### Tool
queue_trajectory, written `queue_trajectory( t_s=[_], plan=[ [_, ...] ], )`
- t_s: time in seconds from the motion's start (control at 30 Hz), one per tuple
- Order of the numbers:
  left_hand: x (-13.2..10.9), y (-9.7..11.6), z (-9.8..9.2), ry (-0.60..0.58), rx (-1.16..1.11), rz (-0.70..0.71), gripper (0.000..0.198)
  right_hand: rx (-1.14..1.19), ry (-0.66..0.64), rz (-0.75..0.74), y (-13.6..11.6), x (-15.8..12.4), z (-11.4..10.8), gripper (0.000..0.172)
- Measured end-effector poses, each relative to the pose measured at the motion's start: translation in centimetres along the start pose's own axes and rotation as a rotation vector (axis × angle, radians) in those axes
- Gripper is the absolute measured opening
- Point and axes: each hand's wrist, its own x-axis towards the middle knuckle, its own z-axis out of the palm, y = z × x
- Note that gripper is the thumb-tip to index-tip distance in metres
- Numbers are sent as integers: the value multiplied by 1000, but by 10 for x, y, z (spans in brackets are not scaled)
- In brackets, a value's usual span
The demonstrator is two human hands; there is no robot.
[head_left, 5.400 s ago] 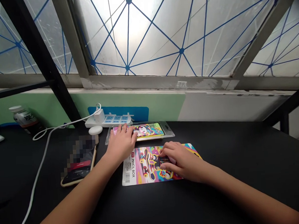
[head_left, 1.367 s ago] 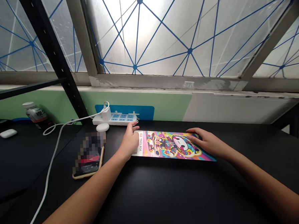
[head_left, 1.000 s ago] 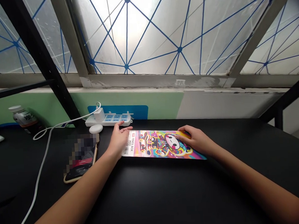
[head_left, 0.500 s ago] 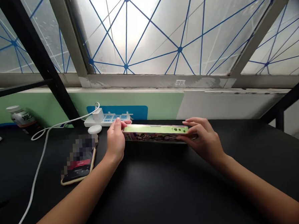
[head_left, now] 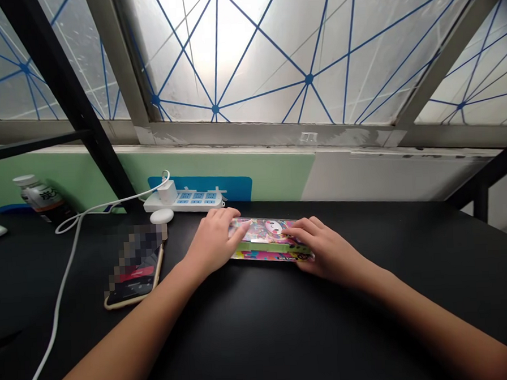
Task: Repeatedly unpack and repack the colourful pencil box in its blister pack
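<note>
A colourful pencil box (head_left: 264,230) with a cartoon face on its lid and a lime-green side lies low over the black desk. My left hand (head_left: 213,240) grips its left end, the thumb resting on the lid and the fingers at the far edge. At the right end, my right hand (head_left: 324,244) holds the box with its fingers on the lid and the thumb near the lower front edge. Both hands partly cover the ends of the box. Whether the box's underside touches the desk I cannot tell.
A phone (head_left: 135,284) lies left of the box, with a small white round item (head_left: 161,216) behind it. Behind stands a white power strip (head_left: 198,201) with a plugged-in charger (head_left: 167,192) and a white cable (head_left: 65,290). A dark bottle (head_left: 44,200) stands at far left.
The pencil box has come down and tilted, so its decorated lid now faces up. My left hand has shifted right and its thumb now lies over the lid.
</note>
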Motion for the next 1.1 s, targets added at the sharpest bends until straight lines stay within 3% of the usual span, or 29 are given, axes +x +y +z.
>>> queue_trajectory(
  t_s=[0.13, 0.27, 0.33, 0.5, 0.57, 0.7, 0.97, 1.1],
  plan=[
    [-2, -9, 7, -187, 135, 67, 72, 52, -63, -20, -6, 0, -9, 53],
    [-3, -14, 7, -227, 139, 96, 79, 200, -102, 66, -6, -1, -14, 36],
    [-3, -13, 6, -202, 125, 87, 80, 221, -92, 140, -1, -2, -10, 41],
    [-4, -2, 6, -61, 175, 147, 83, 168, -89, 267, 20, -7, 3, 85],
    [-5, 4, 6, 19, 231, 196, 85, 156, -69, 258, 27, -8, 5, 94],
    [-7, 11, 7, 104, 312, 263, 89, 94, 40, 204, 32, -8, 3, 90],
    [-10, 13, 8, 119, 393, 367, 91, 35, 208, 184, 24, -4, -5, 79],
    [-7, 14, 3, 140, 352, 334, 82, -52, 252, 136, 18, -2, -10, 85]
  ],
)
